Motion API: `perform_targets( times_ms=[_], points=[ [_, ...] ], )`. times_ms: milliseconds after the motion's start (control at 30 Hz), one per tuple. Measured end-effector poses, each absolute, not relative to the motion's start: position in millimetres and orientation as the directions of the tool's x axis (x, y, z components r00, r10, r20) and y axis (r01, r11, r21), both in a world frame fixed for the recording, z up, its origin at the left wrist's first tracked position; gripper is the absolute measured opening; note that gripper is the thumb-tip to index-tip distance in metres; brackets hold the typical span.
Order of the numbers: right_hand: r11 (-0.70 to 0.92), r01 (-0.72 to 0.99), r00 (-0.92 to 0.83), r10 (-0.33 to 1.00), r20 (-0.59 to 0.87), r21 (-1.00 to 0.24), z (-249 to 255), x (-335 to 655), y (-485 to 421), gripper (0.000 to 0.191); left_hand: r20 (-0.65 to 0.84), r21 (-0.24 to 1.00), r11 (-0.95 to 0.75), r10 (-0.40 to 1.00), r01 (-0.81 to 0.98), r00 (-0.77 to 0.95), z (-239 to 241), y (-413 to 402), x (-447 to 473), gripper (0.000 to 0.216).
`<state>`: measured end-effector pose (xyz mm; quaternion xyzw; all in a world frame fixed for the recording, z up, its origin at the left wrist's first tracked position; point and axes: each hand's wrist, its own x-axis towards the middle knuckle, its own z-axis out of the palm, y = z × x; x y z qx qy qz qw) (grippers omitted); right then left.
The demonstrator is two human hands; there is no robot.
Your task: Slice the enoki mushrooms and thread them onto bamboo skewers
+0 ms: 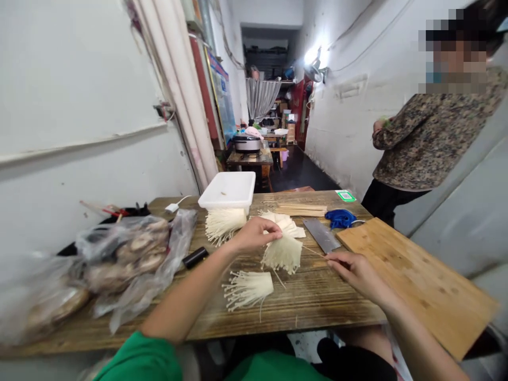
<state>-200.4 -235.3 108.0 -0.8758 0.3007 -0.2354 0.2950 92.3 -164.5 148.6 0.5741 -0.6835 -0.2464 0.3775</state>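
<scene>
My left hand (257, 234) pinches the upper edge of a flat bunch of enoki mushrooms (282, 256) above the wooden table. A thin wooden skewer (314, 251) runs from my right hand (353, 270), gripped at its near end, to the right side of that bunch. Whether its tip is inside the mushrooms I cannot tell. Closer to me lies another enoki bunch (254, 289). Behind my left hand sits a pile of enoki pieces (292, 227), and a larger enoki clump (225, 222) rests against the white plastic tub (227, 191).
Several loose skewers (304, 209), a cleaver (321, 235) and blue cloth (340, 218) lie at the back right. A wooden cutting board (413, 280) overhangs the right edge. Plastic bags of mushrooms (138, 254) and a black cylinder (195, 257) occupy the left. A person (440, 132) stands at right.
</scene>
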Motion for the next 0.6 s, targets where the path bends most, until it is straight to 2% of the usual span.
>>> perform_targets(
  times_ms=[67, 233, 400, 500, 600],
  points=[
    [-0.619, -0.380, 0.680, -0.691, 0.246, -0.688, 107.1, -204.7, -235.7, 0.031, 0.221, 0.798, 0.213, -0.974, -0.564, -0.055, 149.1, -163.7, 98.8, 0.023],
    [-0.610, -0.359, 0.624, -0.720, 0.304, -0.707, 114.4, -200.5, -230.4, 0.031, 0.212, 0.920, 0.220, -0.975, -0.324, -0.060, 149.1, -160.4, 107.7, 0.033],
    [-0.671, -0.328, 0.631, -0.679, 0.375, -0.665, 119.5, -195.0, -230.3, 0.029, 0.229, 0.930, 0.249, -0.968, -0.271, -0.105, 138.1, -154.4, 108.3, 0.033],
    [-0.694, -0.321, 0.629, -0.665, 0.403, -0.645, 118.4, -190.6, -234.6, 0.029, 0.268, 0.929, 0.275, -0.961, -0.249, -0.063, 131.5, -148.7, 111.2, 0.035],
    [-0.712, -0.302, 0.645, -0.642, 0.414, -0.634, 121.6, -183.6, -235.0, 0.029, 0.225, 0.949, 0.224, -0.974, -0.220, -0.021, 130.1, -137.7, 115.7, 0.041]
  ],
)
